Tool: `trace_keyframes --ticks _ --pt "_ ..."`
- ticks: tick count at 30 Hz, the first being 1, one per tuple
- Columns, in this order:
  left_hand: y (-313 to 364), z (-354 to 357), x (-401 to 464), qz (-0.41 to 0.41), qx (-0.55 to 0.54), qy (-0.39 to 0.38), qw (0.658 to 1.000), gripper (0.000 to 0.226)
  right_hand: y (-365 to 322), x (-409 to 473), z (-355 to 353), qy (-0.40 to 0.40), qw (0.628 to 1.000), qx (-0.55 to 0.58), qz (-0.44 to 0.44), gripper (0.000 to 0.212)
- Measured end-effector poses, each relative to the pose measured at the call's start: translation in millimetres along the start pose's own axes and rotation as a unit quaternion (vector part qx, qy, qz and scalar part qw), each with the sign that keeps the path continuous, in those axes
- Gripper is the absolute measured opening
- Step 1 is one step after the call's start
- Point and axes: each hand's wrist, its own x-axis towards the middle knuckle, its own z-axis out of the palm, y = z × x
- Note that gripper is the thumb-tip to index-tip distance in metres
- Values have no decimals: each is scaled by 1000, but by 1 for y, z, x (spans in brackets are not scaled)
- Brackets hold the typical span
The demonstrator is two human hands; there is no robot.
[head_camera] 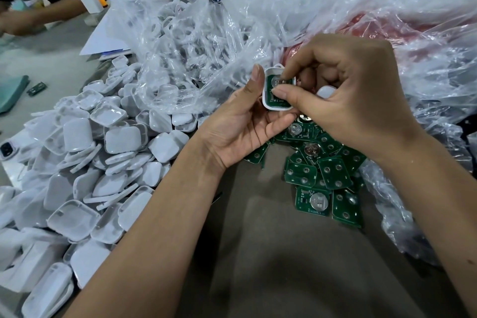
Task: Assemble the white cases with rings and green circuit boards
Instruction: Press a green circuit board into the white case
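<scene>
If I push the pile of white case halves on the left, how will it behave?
The pile would likely slide and spill rather than move as one: the halves lie loose, at many angles. Each looks like a thin, hollow plastic shell, so probably light. Their glossy, rounded surfaces suggest they slip easily over one another.

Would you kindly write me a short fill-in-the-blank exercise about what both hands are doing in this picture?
1. The left hand holds a white case with a ____ circuit board seated in it.
2. The right hand presses that board with its ____ and forefinger.
3. The loose circuit boards lie directly below the ____ hand.
4. The heap of empty white cases lies on the ____ side of the table.

Missing words: green; thumb; right; left
</scene>
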Motion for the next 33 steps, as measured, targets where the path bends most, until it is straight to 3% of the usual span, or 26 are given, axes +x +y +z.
trace_keyframes --ticks 11,22,33 --pt "1 -4 3 24 -63 -55 996 60 5 -2 1 45 999 20 -21 19" --pt "2 -6 0 63 -102 -114 986 49 2 -1 1 56 997 16 -52 17" --pt "1 -9 1 70 -106 -117 985 42 1 -1 1 48 997 23 -58 16"
